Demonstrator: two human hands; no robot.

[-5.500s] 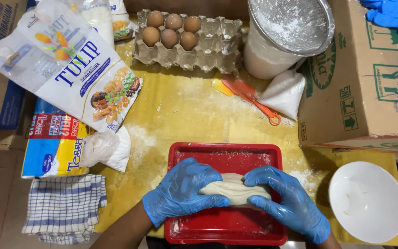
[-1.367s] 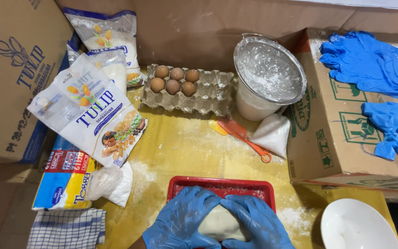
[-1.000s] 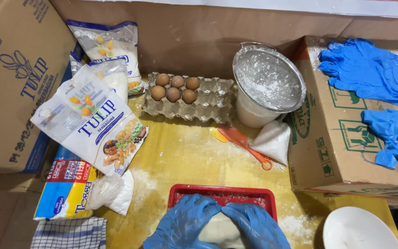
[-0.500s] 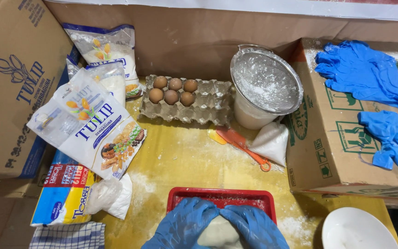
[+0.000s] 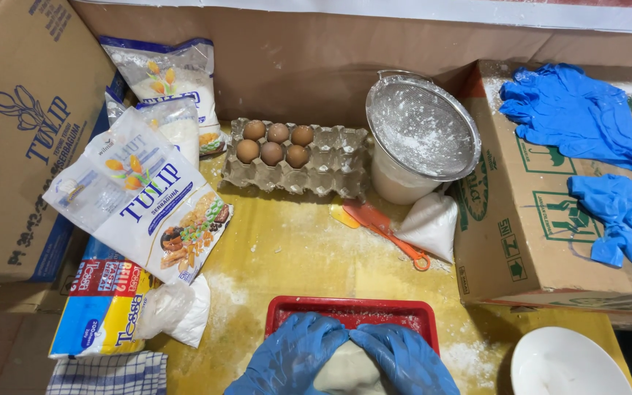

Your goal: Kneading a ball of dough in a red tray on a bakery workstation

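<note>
Both my hands wear blue gloves and press together on a pale lump of dough (image 5: 347, 371) at the bottom edge of the view. My left hand (image 5: 294, 356) cups its left side, my right hand (image 5: 402, 358) its right side. The dough sits in a red tray (image 5: 351, 312) dusted with flour, on a yellow table top (image 5: 294, 249). The lower part of the tray and dough is cut off by the frame.
Behind the tray lie an orange spatula (image 5: 388, 232), a small white bag (image 5: 430, 227), an egg carton with several brown eggs (image 5: 298, 157) and a sieve on a pot (image 5: 420, 139). Flour bags (image 5: 144, 197) lie left. Right: a cardboard box (image 5: 543, 219) with blue gloves (image 5: 576, 113), a white bowl (image 5: 568, 363).
Over the frames the view has tilted upward, pushing tray and hands toward the bottom edge. My hands have drawn together, and the dough has gone from a long shape to a rounded lump.
</note>
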